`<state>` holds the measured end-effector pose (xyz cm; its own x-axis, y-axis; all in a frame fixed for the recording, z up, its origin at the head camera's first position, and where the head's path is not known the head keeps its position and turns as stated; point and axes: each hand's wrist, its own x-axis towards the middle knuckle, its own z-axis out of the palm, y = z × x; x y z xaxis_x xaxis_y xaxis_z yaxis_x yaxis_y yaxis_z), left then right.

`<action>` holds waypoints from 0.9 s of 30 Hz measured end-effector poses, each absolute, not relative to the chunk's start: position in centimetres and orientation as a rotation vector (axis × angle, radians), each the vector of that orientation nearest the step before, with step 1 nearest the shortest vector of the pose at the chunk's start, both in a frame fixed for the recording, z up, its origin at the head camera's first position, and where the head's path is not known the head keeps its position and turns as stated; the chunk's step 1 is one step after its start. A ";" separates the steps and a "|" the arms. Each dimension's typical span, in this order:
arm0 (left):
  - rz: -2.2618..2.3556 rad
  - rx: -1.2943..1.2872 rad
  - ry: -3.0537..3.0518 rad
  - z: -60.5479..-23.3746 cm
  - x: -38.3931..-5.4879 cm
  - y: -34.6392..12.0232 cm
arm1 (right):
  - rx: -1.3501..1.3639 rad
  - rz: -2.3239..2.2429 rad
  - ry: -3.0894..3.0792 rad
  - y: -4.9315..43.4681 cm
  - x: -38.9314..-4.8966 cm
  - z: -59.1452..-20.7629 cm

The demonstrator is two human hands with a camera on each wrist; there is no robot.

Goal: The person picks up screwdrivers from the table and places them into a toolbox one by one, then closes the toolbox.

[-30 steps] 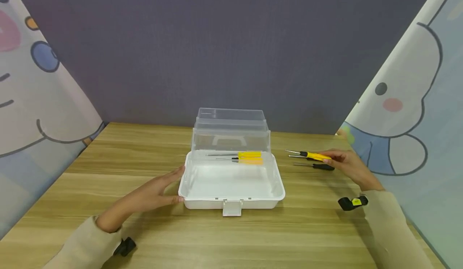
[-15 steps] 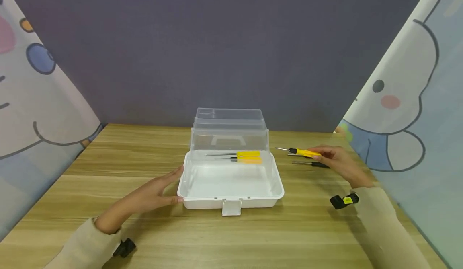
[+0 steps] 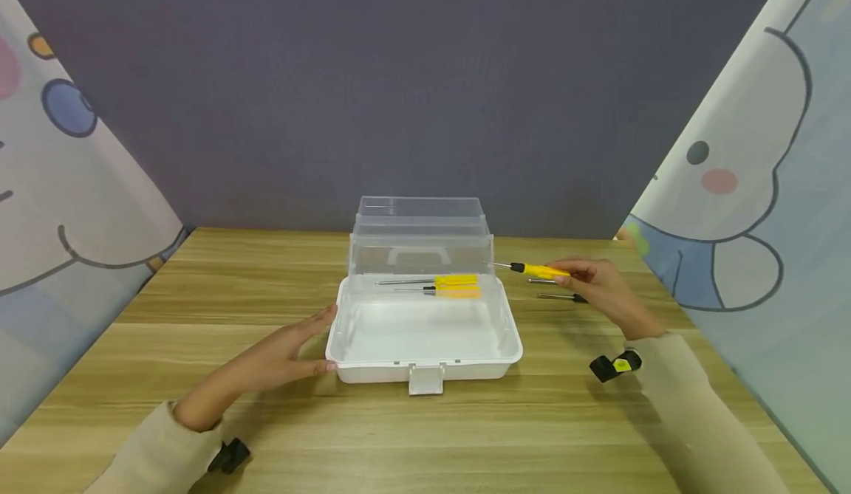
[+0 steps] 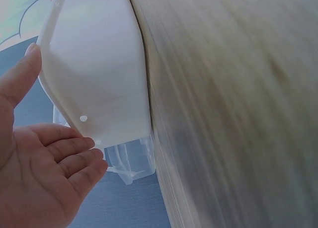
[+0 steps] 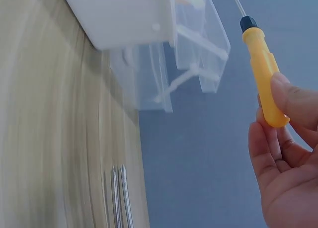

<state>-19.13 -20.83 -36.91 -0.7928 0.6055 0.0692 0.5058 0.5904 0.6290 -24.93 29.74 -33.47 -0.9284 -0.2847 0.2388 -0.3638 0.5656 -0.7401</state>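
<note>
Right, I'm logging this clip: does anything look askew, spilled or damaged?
Nothing stands out. The white box sits upright, its clear lid open; the screwdrivers inside lie side by side, and the held yellow screwdriver looks intact.

Your wood-grain table point(image 3: 425, 442) carried a white box.
To the box's point(image 3: 425, 374) right, you had two partly hidden screwdrivers point(image 3: 580, 298) lying directly on the wood.
</note>
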 end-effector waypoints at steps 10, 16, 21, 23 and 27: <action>0.972 0.943 2.678 -36.8 -19.1 -20.8 | 0.604 1.353 -2.701 27.5 -25.2 -33.8; 0.964 0.955 2.690 -36.8 -19.1 -20.8 | 0.584 1.326 -2.731 26.3 -25.2 -33.5; 0.966 0.949 2.680 -36.8 -19.0 -20.8 | 0.582 1.335 -2.746 25.5 -25.3 -33.5; 0.969 0.945 2.680 -36.8 -19.0 -20.8 | 0.569 1.326 -2.763 25.2 -25.3 -33.6; 0.972 0.946 2.684 -36.7 -18.9 -20.8 | 0.560 1.301 -2.784 24.7 -25.5 -33.4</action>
<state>-18.90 -20.82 -36.72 -0.7939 0.6025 0.0824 0.5156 0.5951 0.6164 -25.48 24.66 -33.41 -0.9355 -0.3123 0.1653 -0.3272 0.5888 -0.7391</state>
